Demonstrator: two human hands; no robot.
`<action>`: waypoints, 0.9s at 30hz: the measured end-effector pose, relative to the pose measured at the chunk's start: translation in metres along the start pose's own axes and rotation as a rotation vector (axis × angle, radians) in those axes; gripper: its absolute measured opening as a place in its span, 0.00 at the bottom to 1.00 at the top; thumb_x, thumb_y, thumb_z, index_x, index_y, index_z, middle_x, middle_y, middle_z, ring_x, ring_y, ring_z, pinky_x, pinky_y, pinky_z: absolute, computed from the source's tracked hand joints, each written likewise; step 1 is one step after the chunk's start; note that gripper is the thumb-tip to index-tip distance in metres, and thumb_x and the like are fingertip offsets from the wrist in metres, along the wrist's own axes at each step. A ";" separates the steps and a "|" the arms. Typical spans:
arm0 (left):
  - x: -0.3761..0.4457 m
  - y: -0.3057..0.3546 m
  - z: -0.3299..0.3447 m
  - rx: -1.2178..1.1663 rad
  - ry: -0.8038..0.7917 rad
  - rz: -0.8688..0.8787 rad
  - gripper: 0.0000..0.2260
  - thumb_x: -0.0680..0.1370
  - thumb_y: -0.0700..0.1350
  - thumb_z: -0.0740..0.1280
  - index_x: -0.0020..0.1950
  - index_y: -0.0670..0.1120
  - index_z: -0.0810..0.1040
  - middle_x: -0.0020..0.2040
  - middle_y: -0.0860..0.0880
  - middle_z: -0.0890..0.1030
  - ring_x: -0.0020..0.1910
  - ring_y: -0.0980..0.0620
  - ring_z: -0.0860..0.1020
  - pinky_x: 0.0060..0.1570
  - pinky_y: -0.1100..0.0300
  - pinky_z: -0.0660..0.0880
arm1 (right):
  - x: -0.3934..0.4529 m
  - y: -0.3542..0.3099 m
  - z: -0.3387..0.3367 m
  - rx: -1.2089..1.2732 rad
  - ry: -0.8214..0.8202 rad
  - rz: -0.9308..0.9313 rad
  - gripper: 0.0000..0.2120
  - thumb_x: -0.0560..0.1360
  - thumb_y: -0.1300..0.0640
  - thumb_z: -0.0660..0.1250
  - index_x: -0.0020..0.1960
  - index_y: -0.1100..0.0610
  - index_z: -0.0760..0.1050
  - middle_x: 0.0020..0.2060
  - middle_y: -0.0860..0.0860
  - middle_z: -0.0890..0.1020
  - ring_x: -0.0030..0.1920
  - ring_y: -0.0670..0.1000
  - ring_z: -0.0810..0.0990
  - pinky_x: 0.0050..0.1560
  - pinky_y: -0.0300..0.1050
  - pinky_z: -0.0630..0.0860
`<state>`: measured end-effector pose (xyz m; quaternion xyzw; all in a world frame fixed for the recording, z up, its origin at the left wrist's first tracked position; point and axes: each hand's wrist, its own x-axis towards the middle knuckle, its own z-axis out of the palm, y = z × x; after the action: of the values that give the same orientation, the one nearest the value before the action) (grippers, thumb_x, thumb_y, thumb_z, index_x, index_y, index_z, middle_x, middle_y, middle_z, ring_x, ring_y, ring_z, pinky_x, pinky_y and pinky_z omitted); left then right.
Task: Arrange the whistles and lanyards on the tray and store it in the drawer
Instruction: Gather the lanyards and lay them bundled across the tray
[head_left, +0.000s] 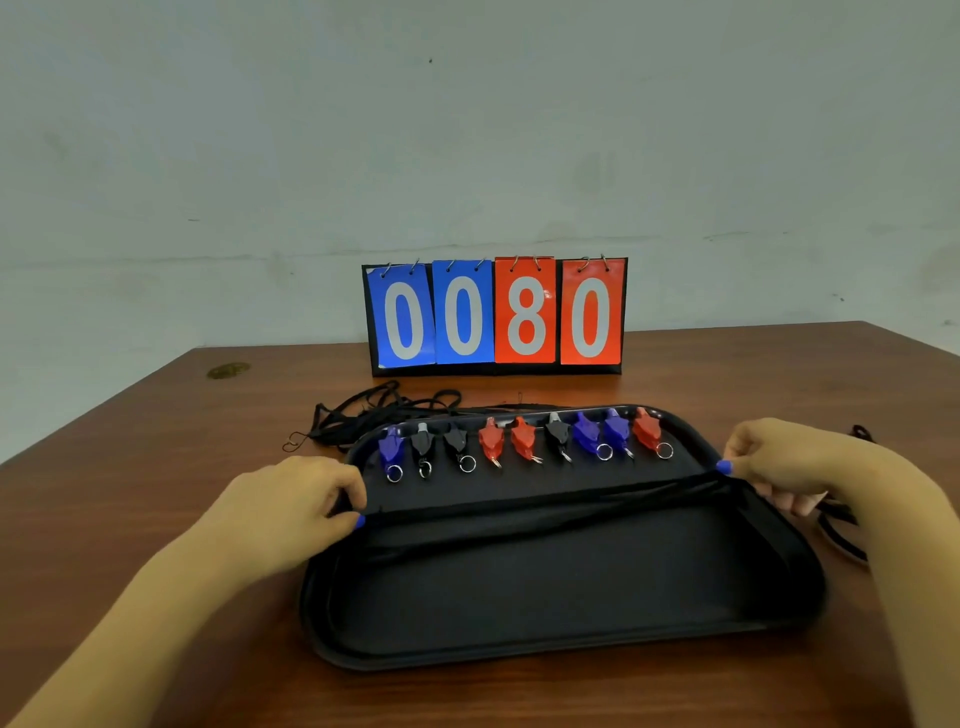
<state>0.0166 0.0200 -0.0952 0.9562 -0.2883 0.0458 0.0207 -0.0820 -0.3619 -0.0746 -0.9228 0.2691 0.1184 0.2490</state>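
Lanyard (545, 506) crosswise (taut between hands (304, 499))

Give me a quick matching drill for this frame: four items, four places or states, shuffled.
Items:
1. row of whistles
2. stretched lanyard
3. loose lanyard pile
4. scoreboard

Places or states:
A. on the table beyond the tray's far left corner
B. standing at the back of the table, reading 0080
C. held taut across the tray between left hand and right hand
D. lined up along the far edge of the tray

Pairs: 1-D, 2-C, 3-A, 4-B
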 end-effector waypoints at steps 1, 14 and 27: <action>0.000 -0.001 0.001 0.014 0.015 0.025 0.02 0.77 0.54 0.61 0.45 0.62 0.70 0.39 0.58 0.69 0.41 0.60 0.69 0.35 0.68 0.66 | 0.000 0.000 0.000 -0.001 0.000 0.002 0.08 0.80 0.58 0.57 0.42 0.56 0.69 0.31 0.54 0.72 0.29 0.52 0.69 0.28 0.41 0.68; 0.001 -0.030 0.002 -0.255 0.062 -0.036 0.16 0.76 0.34 0.58 0.40 0.56 0.70 0.45 0.53 0.78 0.44 0.54 0.77 0.45 0.58 0.75 | -0.001 -0.003 0.000 -0.028 0.000 0.016 0.07 0.80 0.56 0.57 0.44 0.57 0.69 0.32 0.54 0.73 0.29 0.52 0.71 0.28 0.41 0.69; 0.004 -0.030 0.007 -0.325 -0.128 0.111 0.22 0.67 0.64 0.68 0.58 0.67 0.68 0.55 0.67 0.65 0.55 0.67 0.60 0.53 0.66 0.61 | -0.004 -0.004 -0.001 0.013 0.045 0.009 0.06 0.79 0.58 0.60 0.46 0.60 0.70 0.30 0.56 0.74 0.28 0.52 0.70 0.26 0.41 0.66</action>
<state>0.0373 0.0424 -0.1018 0.9238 -0.3450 -0.0613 0.1540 -0.0827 -0.3577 -0.0705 -0.9223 0.2797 0.0970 0.2486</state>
